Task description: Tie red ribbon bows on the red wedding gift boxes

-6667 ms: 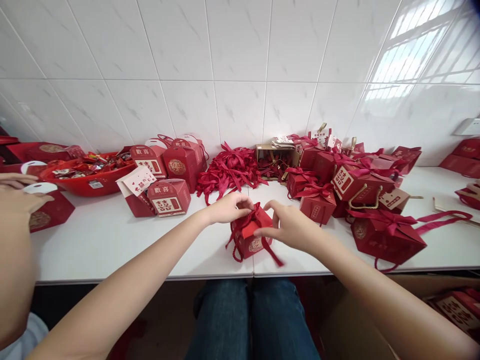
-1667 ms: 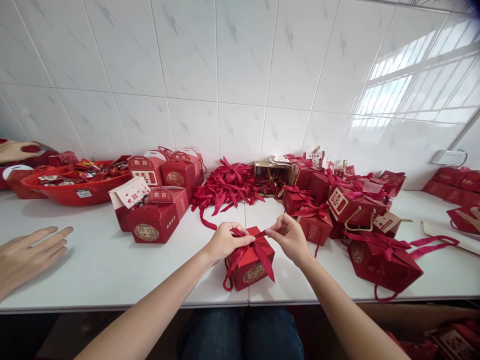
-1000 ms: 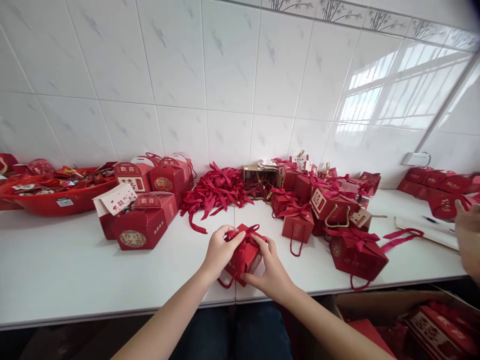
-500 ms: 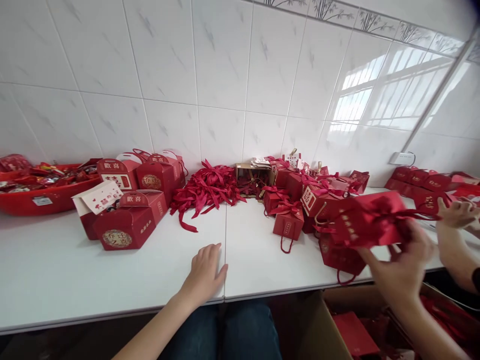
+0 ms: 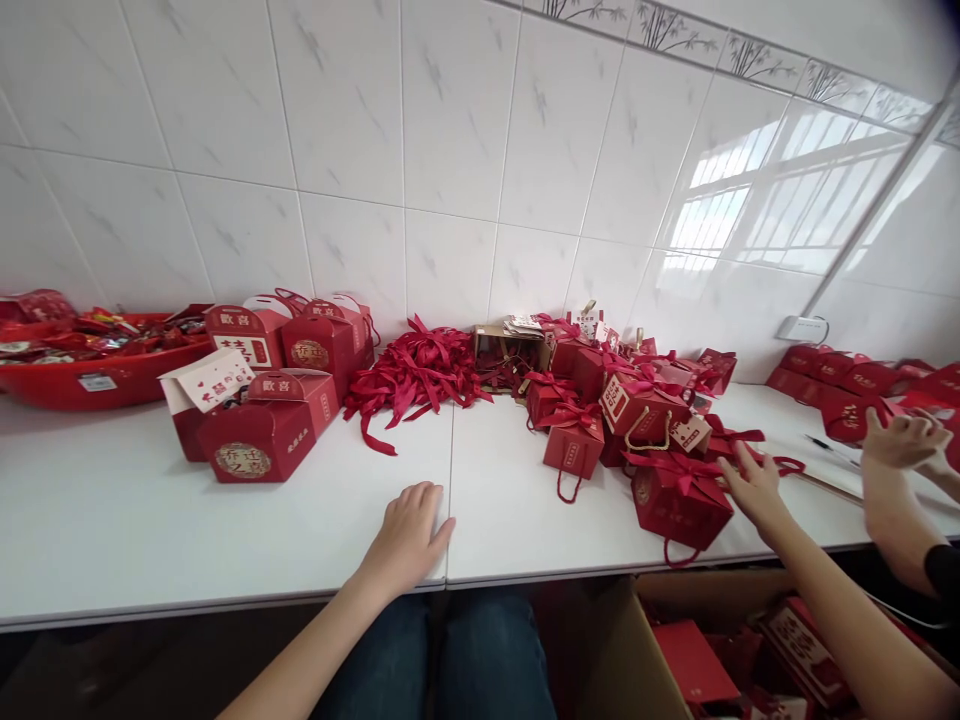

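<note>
My left hand (image 5: 409,535) lies flat on the white table (image 5: 495,520) near its front edge, fingers out and nothing in them. To the right, my right hand (image 5: 756,490) reaches with parted fingers to a ribbon-tied red gift box (image 5: 721,440) at the right end of a pile. Whether the fingertips still touch this box is hard to see, as it is partly hidden. Just in front sits another red gift box (image 5: 684,500) with a bow and a cord handle. A smaller red box (image 5: 574,447) stands to its left.
Loose red ribbons (image 5: 420,375) lie heaped at the back. Untied red boxes (image 5: 262,425) and a red basin (image 5: 112,380) of wrapped sweets stand left. Below the table's right edge is a carton (image 5: 622,650) of red boxes. Another person's hands (image 5: 904,440) work at far right.
My right hand has brought the ribbon-tied gift box down and left onto the pile, and its fingers have opened. My left hand stays where it was on the table.
</note>
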A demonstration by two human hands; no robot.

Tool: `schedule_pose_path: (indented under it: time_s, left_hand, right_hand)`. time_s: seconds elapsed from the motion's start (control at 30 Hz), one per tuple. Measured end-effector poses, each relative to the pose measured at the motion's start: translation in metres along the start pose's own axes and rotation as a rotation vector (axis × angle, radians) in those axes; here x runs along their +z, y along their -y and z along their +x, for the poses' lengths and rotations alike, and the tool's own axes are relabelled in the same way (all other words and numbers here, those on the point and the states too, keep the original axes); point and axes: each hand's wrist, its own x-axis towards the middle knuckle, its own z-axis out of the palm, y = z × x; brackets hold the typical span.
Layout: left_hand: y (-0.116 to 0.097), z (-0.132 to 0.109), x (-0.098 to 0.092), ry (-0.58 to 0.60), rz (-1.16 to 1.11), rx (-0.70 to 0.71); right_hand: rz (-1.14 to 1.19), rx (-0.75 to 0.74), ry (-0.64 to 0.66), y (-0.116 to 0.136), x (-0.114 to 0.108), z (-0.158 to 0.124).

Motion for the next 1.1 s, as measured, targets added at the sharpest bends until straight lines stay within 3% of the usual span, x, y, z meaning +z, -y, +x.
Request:
schedule_pose_path:
  time_s: [0.07, 0.17, 0.2, 0.3, 0.37, 0.43, 0.47, 0.57, 0.67, 0.8, 0.9, 1.0, 1.1]
  left_hand:
    - [0.0, -0.001, 0.001, 0.005, 0.027, 0.007]
    - [-0.002, -0.002, 0.0, 0.011, 0.056, 0.0]
    - [-0.002, -0.003, -0.001, 0.014, 0.061, -0.002]
    - [-0.006, -0.006, -0.003, 0.039, 0.086, -0.01]
    - [-0.009, -0.008, -0.003, 0.052, 0.103, -0.027]
    - [-0.01, -0.008, -0.003, 0.047, 0.12, -0.064]
    - [-0.008, -0.007, -0.003, 0.037, 0.131, -0.096]
    - [0.008, 0.003, -0.007, 0.021, 0.17, -0.206]
    - [0.038, 0.024, -0.019, 0.023, 0.2, -0.277]
    - [0.079, 0.055, -0.039, -0.011, 0.196, -0.296]
    - [0.096, 0.068, -0.046, -0.023, 0.142, -0.271]
    - [0.096, 0.068, -0.046, -0.063, 0.068, -0.254]
    - [0.075, 0.059, -0.044, -0.113, -0.038, -0.201]
  right_hand:
    - [0.046, 0.02, 0.023, 0.018, -0.012, -0.001]
    - [0.091, 0.005, -0.054, 0.064, -0.034, -0.012]
    - [0.097, -0.036, -0.143, 0.084, -0.039, -0.021]
    - [0.133, -0.354, -0.281, 0.141, -0.036, -0.063]
    - [0.147, -0.628, -0.176, 0.171, -0.016, -0.103]
    - [0.121, -0.831, 0.086, 0.191, 0.015, -0.143]
    - [0.083, -0.859, 0.218, 0.196, 0.032, -0.161]
    - [-0.069, -0.759, 0.586, 0.205, 0.07, -0.195]
    - [-0.129, -0.674, 0.79, 0.208, 0.084, -0.203]
    - [-0.108, -0.658, 0.802, 0.208, 0.083, -0.199]
    - [-0.094, -0.651, 0.801, 0.207, 0.082, -0.199]
    - [-0.07, -0.65, 0.792, 0.207, 0.083, -0.2]
    - [-0.011, -0.636, 0.774, 0.205, 0.084, -0.198]
